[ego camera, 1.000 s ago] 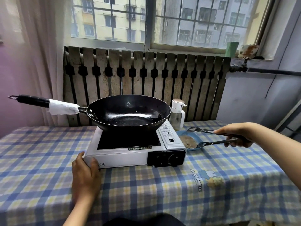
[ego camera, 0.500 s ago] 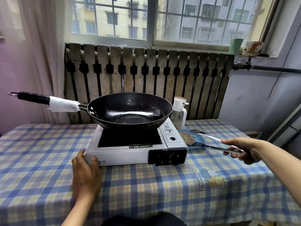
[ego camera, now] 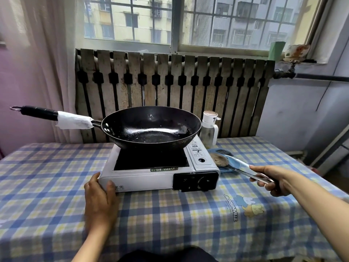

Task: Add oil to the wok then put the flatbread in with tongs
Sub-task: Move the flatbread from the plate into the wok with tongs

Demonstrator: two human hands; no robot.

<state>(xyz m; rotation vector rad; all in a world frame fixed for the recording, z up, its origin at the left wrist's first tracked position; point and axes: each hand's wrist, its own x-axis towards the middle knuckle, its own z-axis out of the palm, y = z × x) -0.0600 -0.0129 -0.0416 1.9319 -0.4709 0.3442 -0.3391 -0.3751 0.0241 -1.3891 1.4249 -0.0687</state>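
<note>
A black wok (ego camera: 151, 127) with a glistening bottom sits on a white portable gas stove (ego camera: 200, 157); its long handle points left, wrapped in white paper. Right of the stove a brownish flatbread (ego camera: 219, 159) lies on a blue plate (ego camera: 233, 164). My right hand (ego camera: 272, 179) grips metal tongs (ego camera: 239, 165) whose jaws reach over and under the flatbread. My left hand (ego camera: 100, 199) rests against the stove's front left corner. An oil bottle (ego camera: 208, 130) with a white cap stands behind the plate.
The checked blue and yellow tablecloth (ego camera: 56, 186) covers the table. A slatted radiator cover (ego camera: 170, 87) and a barred window stand behind it, a curtain at the left. The stove's black control knob (ego camera: 203, 181) faces me.
My right hand has dropped lower and drawn back toward me, and the tongs now slant down with their jaws around the flatbread. The left hand has stayed at the stove's corner.
</note>
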